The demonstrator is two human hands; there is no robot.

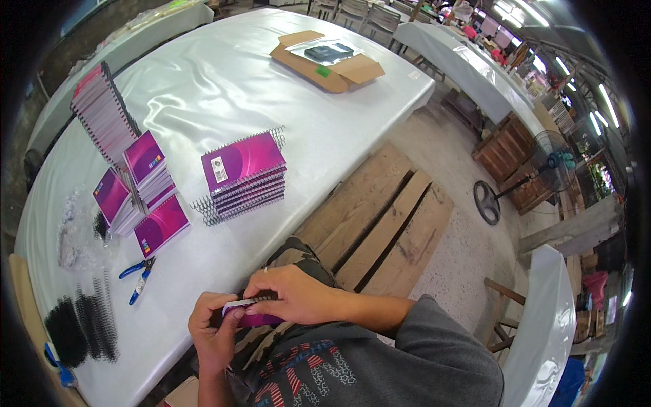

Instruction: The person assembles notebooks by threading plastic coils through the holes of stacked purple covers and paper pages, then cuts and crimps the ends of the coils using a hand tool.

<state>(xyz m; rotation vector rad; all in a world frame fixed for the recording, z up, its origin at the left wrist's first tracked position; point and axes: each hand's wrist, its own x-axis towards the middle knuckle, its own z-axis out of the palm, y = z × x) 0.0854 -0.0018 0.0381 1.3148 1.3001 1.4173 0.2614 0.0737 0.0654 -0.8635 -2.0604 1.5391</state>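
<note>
Close to my lap, at the table's edge, both hands are closed on a small purple notebook, held tilted with its page edge upward. My left hand grips one end between thumb and fingers. My right hand pinches along the notebook's edge, where a bit of dark spiral coil shows; the fingers hide most of it. On the table ahead stands a stack of purple notebooks with black coils sticking out at the sides. Left of it are purple notebooks without visible coils and a tall leaning stack.
Blue-handled pliers lie on the white-covered table. Loose black coils and a blue tool are at the near left, beside clear plastic. An opened cardboard box sits far back. A wooden bench and fan stand right.
</note>
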